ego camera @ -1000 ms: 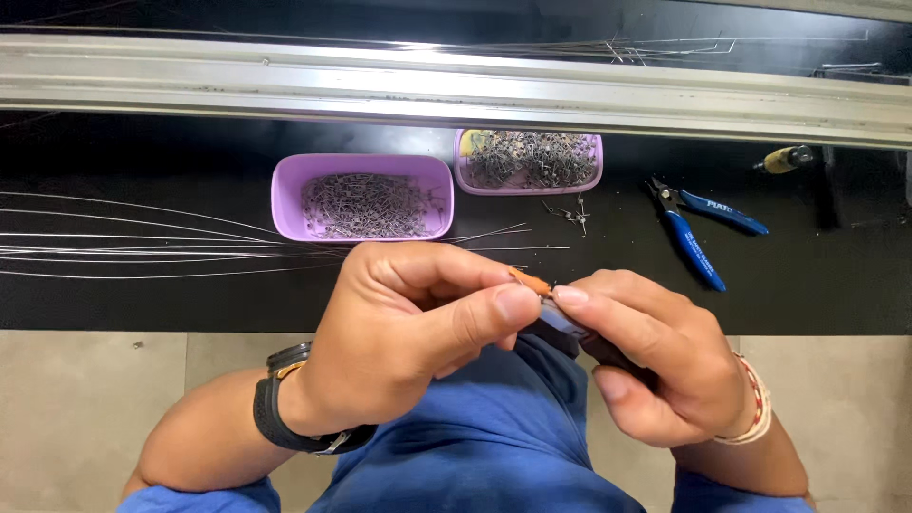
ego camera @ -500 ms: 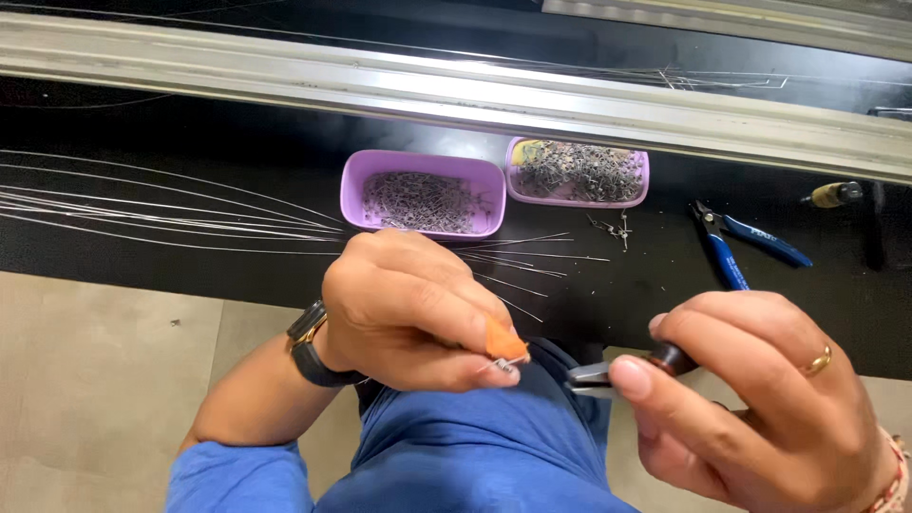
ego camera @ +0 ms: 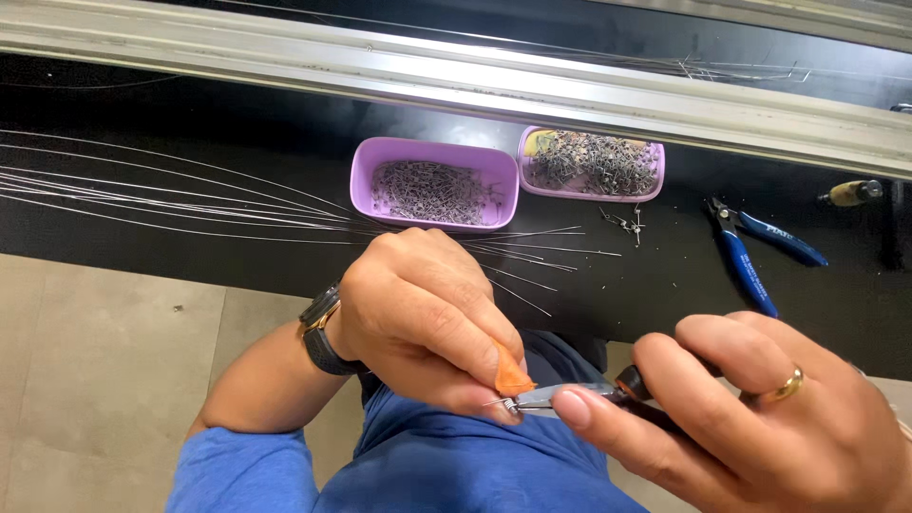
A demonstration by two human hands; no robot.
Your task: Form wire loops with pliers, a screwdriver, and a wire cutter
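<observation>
Head view, lower middle of the frame: the left hand (ego camera: pixel 418 313) pinches a small silver coiled spring (ego camera: pixel 509 407) under an orange fingertip cover (ego camera: pixel 511 376), while the right hand (ego camera: pixel 760 418) grips slim pliers (ego camera: pixel 579 394) lying horizontally, tip meeting the spring from the right.

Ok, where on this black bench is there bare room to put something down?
Bare black bench lies above the fanned thin steel wires, left of the purple plastic trays. Crowded: around both trays, loose wire pieces and blue-handled cutters.
</observation>
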